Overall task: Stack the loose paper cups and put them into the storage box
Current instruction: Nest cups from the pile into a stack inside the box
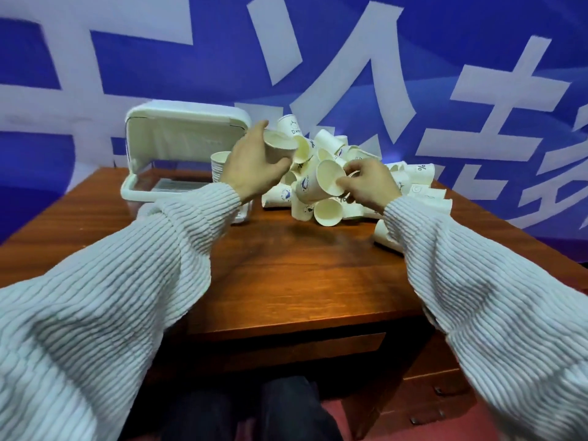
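Observation:
A heap of loose white paper cups with blue logos lies at the back right of the wooden table. My left hand grips one cup round its side, raised above the table with its mouth facing me. My right hand pinches the rim of another cup that lies tilted over the heap. The white storage box stands at the back left with its lid up. A stack of cups stands at its right end, partly hidden by my left hand.
A blue banner with large white characters hangs close behind the table. One cup lies apart by my right sleeve near the table's right edge. Bare wood stretches between my arms up to the front edge. My knees show below the table.

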